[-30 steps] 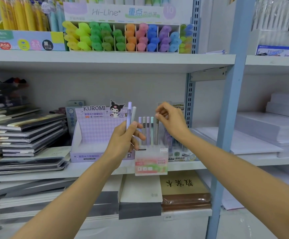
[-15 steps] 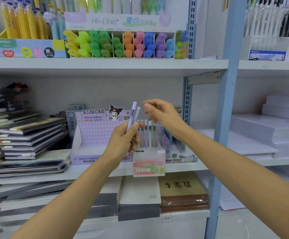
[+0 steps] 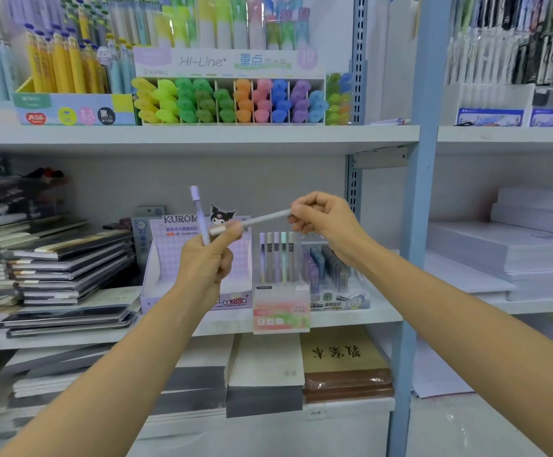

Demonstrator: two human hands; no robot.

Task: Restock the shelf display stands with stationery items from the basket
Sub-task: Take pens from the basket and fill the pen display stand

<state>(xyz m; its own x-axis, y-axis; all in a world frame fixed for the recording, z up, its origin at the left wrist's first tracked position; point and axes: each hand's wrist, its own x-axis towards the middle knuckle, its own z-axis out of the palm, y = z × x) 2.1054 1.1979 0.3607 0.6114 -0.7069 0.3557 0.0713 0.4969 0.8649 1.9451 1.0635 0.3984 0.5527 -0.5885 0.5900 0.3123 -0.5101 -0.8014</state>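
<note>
My left hand (image 3: 207,262) grips an upright purple lead tube (image 3: 198,212) in front of the Kuromi box (image 3: 199,258). A pale grey lead tube (image 3: 262,220) lies almost level between both hands. My right hand (image 3: 326,222) pinches its right end, and its left end touches my left thumb. Below them the small Fruit Soda display stand (image 3: 281,310) sits on the middle shelf's front edge, with several pastel tubes (image 3: 276,255) standing upright in it. No basket is in view.
A second lead display (image 3: 329,275) stands right of the stand. Notebooks (image 3: 67,268) are stacked at left, paper reams (image 3: 512,252) at right. Highlighters (image 3: 229,100) fill the upper shelf. A blue shelf post (image 3: 420,206) rises right of my right hand.
My right hand moved left from the stand, took the grey tube's end at my left hand and drew it out sideways. The purple tube stays in my left hand.
</note>
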